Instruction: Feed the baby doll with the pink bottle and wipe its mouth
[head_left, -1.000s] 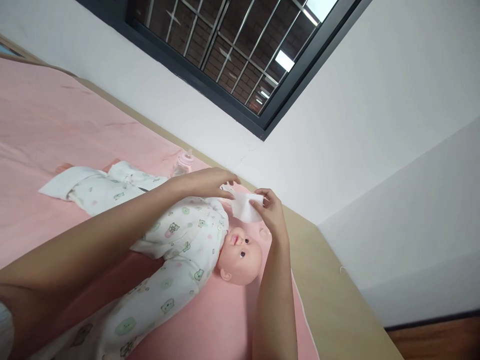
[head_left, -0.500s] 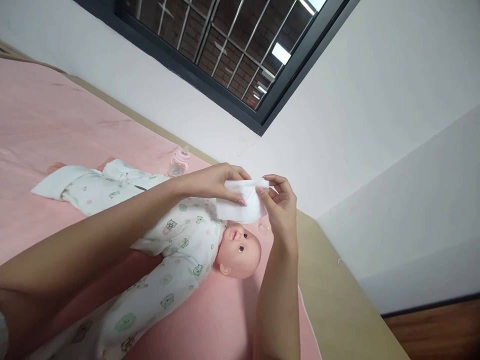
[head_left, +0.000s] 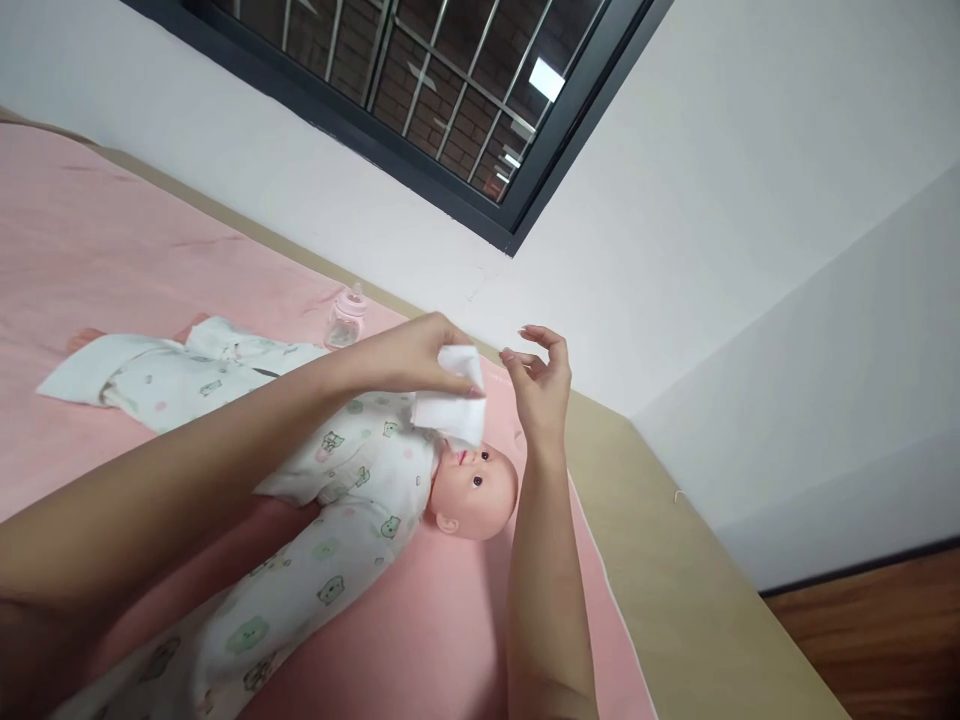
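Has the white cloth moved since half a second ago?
Yes: the white cloth, held by the left hand, has shifted leftward in view, judged against the window frame.

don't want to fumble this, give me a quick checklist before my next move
1. White cloth gripped: ok, between thumb and fingers of the left hand.
2. Right hand free: ok, holding nothing.
3. Baby doll face up on the pink sheet: ok.
4. Doll's face fully in view: not ok, the cloth hides part near the mouth.
5. Cloth clear of the doll: cannot tell.
6. Baby bottle upright: ok.
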